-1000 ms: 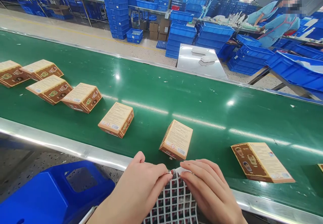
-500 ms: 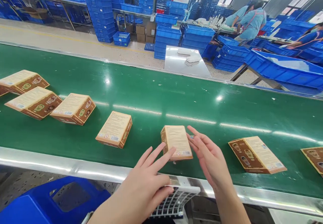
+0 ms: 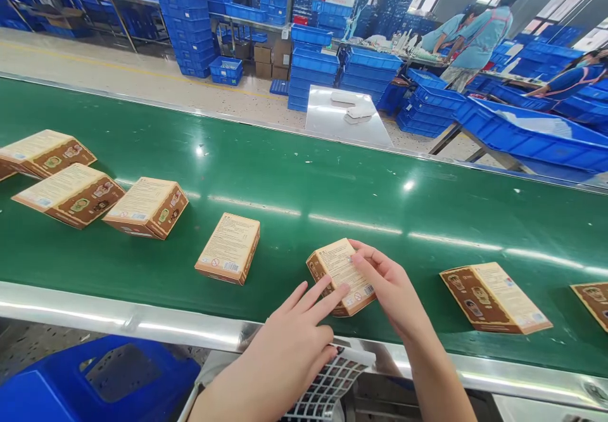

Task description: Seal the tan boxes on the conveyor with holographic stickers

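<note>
A small cream and brown carton (image 3: 339, 263) lies printed face up on the green conveyor belt, slightly turned. My right hand (image 3: 387, 282) grips its right side, thumb on the top face and fingers behind the far edge. Two outstretched fingers of my left hand (image 3: 299, 333) rest on the carton's near left part. The thumb and lower fingers of that hand pinch a curled sticker sheet (image 3: 327, 381), white with a grid of dark squares, hanging over the belt's near edge. Any sticker under my right thumb is hidden.
Several similar cartons (image 3: 228, 244) lie to the left on the belt (image 3: 266, 162), and two more (image 3: 496, 298) to the right. A metal rail (image 3: 190, 324) edges the near side. Below left stands a blue plastic object (image 3: 52, 384). Beyond are stacked blue crates (image 3: 313, 70) and several people.
My right hand has moved from beside the carton onto it, thumb now on top. The carton has turned slightly. Neighbouring cartons appear shifted a little to the right.
</note>
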Available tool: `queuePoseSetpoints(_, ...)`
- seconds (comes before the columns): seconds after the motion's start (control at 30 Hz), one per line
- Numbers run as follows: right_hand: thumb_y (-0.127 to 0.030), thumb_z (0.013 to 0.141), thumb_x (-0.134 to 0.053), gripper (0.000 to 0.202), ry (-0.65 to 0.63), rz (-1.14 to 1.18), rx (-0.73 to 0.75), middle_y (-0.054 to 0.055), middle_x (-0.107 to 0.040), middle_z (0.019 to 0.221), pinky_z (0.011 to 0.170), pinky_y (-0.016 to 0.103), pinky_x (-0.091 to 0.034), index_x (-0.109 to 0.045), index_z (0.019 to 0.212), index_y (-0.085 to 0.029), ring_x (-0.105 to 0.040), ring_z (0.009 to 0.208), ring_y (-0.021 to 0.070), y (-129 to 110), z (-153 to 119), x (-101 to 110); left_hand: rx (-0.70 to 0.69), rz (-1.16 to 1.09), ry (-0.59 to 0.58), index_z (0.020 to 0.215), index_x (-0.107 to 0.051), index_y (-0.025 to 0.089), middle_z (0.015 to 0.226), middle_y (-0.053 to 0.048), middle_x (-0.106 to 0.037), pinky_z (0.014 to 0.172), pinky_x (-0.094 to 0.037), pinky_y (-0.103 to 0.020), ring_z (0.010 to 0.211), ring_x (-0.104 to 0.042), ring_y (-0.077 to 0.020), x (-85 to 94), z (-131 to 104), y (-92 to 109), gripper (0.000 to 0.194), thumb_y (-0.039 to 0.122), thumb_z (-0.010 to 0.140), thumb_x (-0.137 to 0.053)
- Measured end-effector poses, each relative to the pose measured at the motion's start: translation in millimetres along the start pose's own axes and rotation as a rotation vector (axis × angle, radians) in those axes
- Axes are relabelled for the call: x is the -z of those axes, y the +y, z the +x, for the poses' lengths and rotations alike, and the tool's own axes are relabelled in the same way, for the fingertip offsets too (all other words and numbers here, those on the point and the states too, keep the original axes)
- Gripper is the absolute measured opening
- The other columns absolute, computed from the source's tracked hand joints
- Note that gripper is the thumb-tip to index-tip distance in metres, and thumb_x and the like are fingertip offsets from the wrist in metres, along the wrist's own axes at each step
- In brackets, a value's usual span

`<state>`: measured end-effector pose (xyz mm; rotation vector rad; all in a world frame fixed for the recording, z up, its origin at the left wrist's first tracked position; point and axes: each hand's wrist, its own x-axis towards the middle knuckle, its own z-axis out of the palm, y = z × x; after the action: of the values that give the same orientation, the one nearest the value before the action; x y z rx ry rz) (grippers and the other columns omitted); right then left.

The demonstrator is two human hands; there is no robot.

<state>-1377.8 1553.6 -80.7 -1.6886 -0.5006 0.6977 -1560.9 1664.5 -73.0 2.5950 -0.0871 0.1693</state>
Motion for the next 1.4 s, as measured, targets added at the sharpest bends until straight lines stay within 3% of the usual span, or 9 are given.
queuePoseSetpoints(0.33,-0.059,0.079,-0.068,0.055,0.211,-0.341,0.079,0.012,-0.073,0.102,0.076,0.042,-0.054,-0.059,0.114,-0.019,-0.068,0.083,0.0256,12.2,11.1,3.5,-0.056,0.004,0.034,0.078,-0.067,0.017,0.157,-0.005,-0.041,0.117,-0.036,-0.047,0.143,-0.04,-0.0275,0.1,0.0,-3.6,0.022,0.027,0.096,-0.059)
queuePoseSetpoints(0.47,-0.059,0.088,-0.053,0.056,0.289,-0.57,0.188,0.015,-0.071,0.112,0.087,0.05,-0.05,-0.062,0.123,-0.016,-0.065,0.103,0.0319,-1.4,2.8,-0.4,-0.002,-0.062,-0.03,0.083,-0.061,0.02,0.103,-0.002,-0.075,0.08,-0.053,-0.03,0.088,-0.072,-0.0179,22.6,-26.3,-4.3,0.018,0.026,0.098,-0.054)
queuePoseSetpoints(0.6,-0.055,0.095,-0.045,0.047,0.362,-0.63,0.447,0.015,-0.069,0.117,0.093,0.049,-0.047,-0.067,0.115,-0.017,-0.061,0.109,0.0308,-21.7,-14.6,-50.8,0.174,-0.125,-0.088,0.083,-0.059,0.022,0.075,0.003,-0.069,0.059,-0.041,-0.023,0.068,-0.066,-0.0138,54.6,-69.6,-15.2,0.019,0.025,0.1,-0.05)
queuePoseSetpoints(0.7,-0.055,0.097,-0.045,0.046,0.131,-0.573,0.333,0.012,-0.073,0.101,0.075,0.04,-0.052,-0.069,0.11,-0.017,-0.067,0.086,0.0261,-24.3,-13.4,-103.6,0.302,-0.142,-0.079,0.081,-0.058,0.022,0.071,0.004,-0.067,0.056,-0.037,-0.022,0.062,-0.062,-0.0122,68.2,-94.7,-26.1,0.021,0.024,0.099,-0.048)
queuePoseSetpoints(0.83,-0.051,0.096,-0.048,0.041,-0.038,-0.652,0.248,0.012,-0.072,0.095,0.071,0.038,-0.051,-0.072,0.105,-0.018,-0.066,0.086,0.0284,-13.5,2.2,-144.6,0.393,-0.142,-0.063,0.078,-0.06,0.022,0.067,0.003,-0.065,0.054,-0.035,-0.022,0.058,-0.058,-0.0122,74.0,-108.6,-31.2,0.02,0.021,0.095,-0.048)
queuePoseSetpoints(1.03,-0.042,0.098,-0.043,0.036,0.097,-0.702,0.327,0.01,-0.074,0.093,0.076,0.043,-0.049,-0.072,0.094,-0.02,-0.066,0.087,0.0295,-4.9,4.6,-127.8,0.49,-0.236,-0.041,0.084,-0.063,0.021,0.073,0.003,-0.066,0.059,-0.036,-0.023,0.065,-0.06,-0.0132,79.9,-104.9,-28.5,0.024,0.021,0.098,-0.043)
queuePoseSetpoints(1.13,-0.035,0.098,-0.047,0.029,0.146,-0.709,0.551,0.012,-0.072,0.108,0.085,0.047,-0.049,-0.068,0.108,-0.018,-0.064,0.101,0.0295,-13.1,-9.6,-110.5,0.491,-0.252,-0.023,0.084,-0.061,0.021,0.073,0.003,-0.064,0.059,-0.035,-0.024,0.064,-0.058,-0.0134,80.6,-100.0,-30.5,0.026,0.023,0.1,-0.041)
queuePoseSetpoints(1.3,-0.023,0.097,-0.058,0.017,-0.3,-0.728,0.976,0.007,-0.071,0.111,0.091,0.038,-0.049,-0.065,0.112,-0.02,-0.063,0.105,0.0214,-34.1,-44.8,-95.9,0.455,-0.257,-0.044,0.086,-0.059,0.022,0.079,0.003,-0.065,0.064,-0.037,-0.025,0.071,-0.06,-0.0141,79.6,-90.1,-29.5,0.028,0.026,0.104,-0.037)
queuePoseSetpoints(1.4,-0.014,0.095,-0.059,0.014,-0.303,-0.792,1.07,0.007,-0.074,0.106,0.091,0.04,-0.049,-0.066,0.108,-0.017,-0.066,0.101,0.0218,-36.1,-57.2,-93.3,0.431,-0.247,-0.051,0.088,-0.059,0.022,0.081,0.003,-0.066,0.065,-0.038,-0.025,0.073,-0.061,-0.0146,78.0,-82.1,-25.6,0.027,0.025,0.104,-0.037)
